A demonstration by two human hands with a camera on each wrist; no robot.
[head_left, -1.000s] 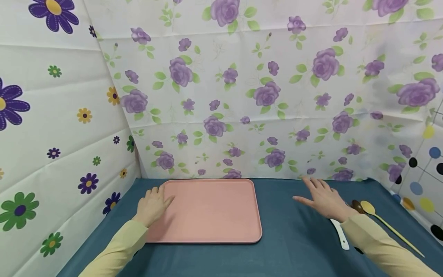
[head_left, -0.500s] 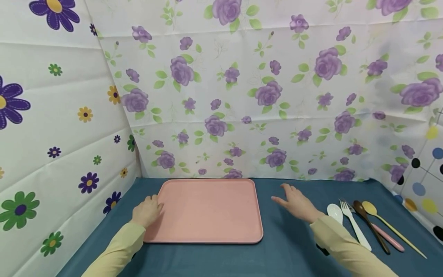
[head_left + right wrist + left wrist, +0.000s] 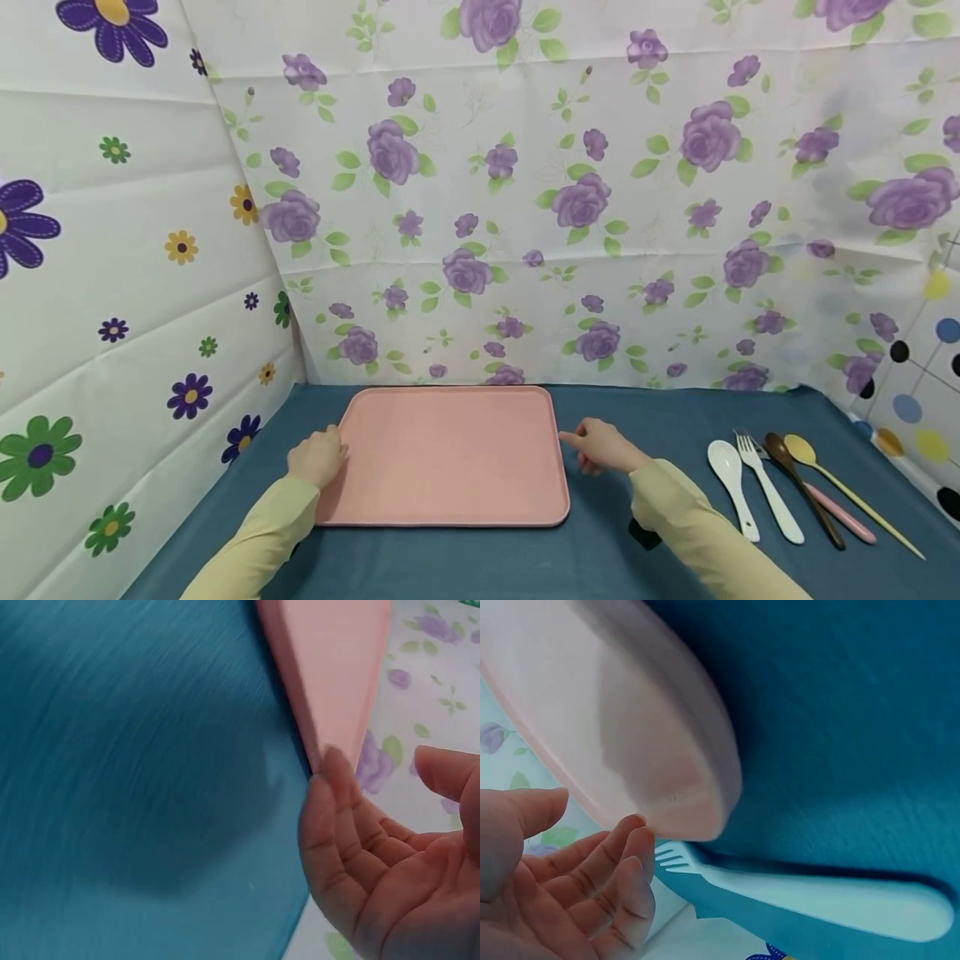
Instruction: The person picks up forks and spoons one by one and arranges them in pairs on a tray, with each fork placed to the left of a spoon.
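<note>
A pink rectangular tray [image 3: 453, 457] lies flat on the dark blue cloth. At its left edge is my left hand [image 3: 318, 458]. In the left wrist view that hand's fingers [image 3: 634, 889] are loosely bent beside the tray rim, the thumb apart from them; whether they touch it I cannot tell. A pale fork [image 3: 832, 896] lies next to the tray there, hidden in the head view. My right hand [image 3: 602, 447] is by the tray's right edge. Its fingers [image 3: 322, 817] are slightly bent close to the rim, thumb spread away, holding nothing; contact is unclear.
On the right of the cloth [image 3: 450, 567] lie a white spoon [image 3: 726, 467], a white fork [image 3: 772, 492], a dark brown spoon [image 3: 802, 483], a pink-handled utensil [image 3: 840, 512] and a yellow spoon [image 3: 847, 492]. A flowered sheet [image 3: 510, 208] hangs behind.
My right hand has moved left from above the utensils to the tray's right edge, uncovering them. My left hand has come back slightly toward me from over the tray to its left edge.
</note>
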